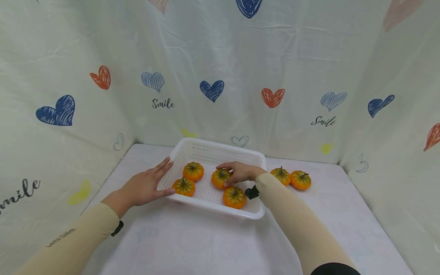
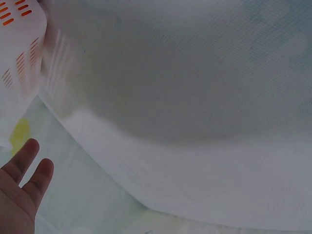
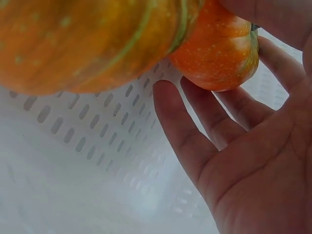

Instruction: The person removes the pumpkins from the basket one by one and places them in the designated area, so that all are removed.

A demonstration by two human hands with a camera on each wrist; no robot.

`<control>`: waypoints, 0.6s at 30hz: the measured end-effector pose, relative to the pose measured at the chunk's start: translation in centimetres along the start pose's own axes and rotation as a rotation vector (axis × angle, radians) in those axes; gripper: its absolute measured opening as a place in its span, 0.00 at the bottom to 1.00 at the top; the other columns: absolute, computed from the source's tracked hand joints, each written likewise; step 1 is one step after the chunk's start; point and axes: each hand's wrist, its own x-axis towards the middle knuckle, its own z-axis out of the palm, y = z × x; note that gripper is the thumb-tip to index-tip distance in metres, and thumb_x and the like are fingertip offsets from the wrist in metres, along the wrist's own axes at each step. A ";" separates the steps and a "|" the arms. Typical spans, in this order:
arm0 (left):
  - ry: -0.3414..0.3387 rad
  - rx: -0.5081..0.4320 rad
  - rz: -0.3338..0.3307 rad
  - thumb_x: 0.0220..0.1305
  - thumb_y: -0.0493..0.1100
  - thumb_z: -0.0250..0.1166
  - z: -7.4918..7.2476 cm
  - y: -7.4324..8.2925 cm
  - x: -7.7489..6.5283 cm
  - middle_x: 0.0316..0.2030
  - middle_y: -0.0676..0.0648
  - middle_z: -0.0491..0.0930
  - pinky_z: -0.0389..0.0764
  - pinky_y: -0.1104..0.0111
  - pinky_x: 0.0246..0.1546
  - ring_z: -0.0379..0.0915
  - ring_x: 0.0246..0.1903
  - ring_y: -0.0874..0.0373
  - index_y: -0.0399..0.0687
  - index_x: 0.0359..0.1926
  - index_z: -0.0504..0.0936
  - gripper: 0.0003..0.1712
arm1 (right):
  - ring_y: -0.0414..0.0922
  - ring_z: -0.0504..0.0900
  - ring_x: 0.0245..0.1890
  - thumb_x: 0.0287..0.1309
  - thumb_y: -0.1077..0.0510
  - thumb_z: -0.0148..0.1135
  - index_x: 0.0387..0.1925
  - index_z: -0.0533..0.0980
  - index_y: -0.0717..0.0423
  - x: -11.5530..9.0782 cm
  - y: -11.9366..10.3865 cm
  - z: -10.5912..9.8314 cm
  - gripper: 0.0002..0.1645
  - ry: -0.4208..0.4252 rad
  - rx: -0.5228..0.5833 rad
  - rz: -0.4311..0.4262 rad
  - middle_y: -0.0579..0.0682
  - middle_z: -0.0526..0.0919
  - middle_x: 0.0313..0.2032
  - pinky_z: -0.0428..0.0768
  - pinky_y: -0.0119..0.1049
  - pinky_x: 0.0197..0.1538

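Note:
A white plastic basket (image 1: 220, 147) with slotted walls holds several small orange-and-green pumpkins. My right hand (image 1: 242, 172) reaches in over the basket's right side and grips one pumpkin (image 1: 220, 178), fingers on its far side and thumb on its near side. In the right wrist view, fingers (image 3: 214, 114) curve around that pumpkin (image 3: 219, 53), while another pumpkin (image 3: 87, 44) fills the upper left. My left hand (image 1: 146, 186) lies along the basket's left end, fingers extended and thumb by the near corner. Only part of that hand shows in the left wrist view.
Two more pumpkins, one partly behind the right sleeve (image 1: 280, 175) and one beside it (image 1: 300, 180), sit on the white-covered table (image 1: 206, 244) right of the basket. A curtain (image 1: 240, 57) printed with hearts stands behind the table and along its sides.

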 end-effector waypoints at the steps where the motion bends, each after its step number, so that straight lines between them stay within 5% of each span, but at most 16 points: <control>1: -0.001 0.003 0.001 0.62 0.75 0.56 0.0 0.0 0.0 0.78 0.44 0.43 0.68 0.38 0.59 0.65 0.64 0.32 0.47 0.79 0.50 0.57 | 0.52 0.70 0.62 0.55 0.54 0.75 0.70 0.69 0.38 0.0 0.0 0.0 0.42 0.002 0.003 0.000 0.53 0.68 0.67 0.78 0.45 0.58; 18: -0.005 0.002 0.001 0.61 0.76 0.55 0.2 -0.3 0.0 0.79 0.45 0.42 0.66 0.38 0.60 0.64 0.65 0.32 0.48 0.79 0.49 0.58 | 0.52 0.67 0.64 0.55 0.53 0.75 0.72 0.67 0.42 -0.1 -0.1 -0.3 0.44 0.070 -0.061 -0.010 0.53 0.69 0.67 0.66 0.55 0.68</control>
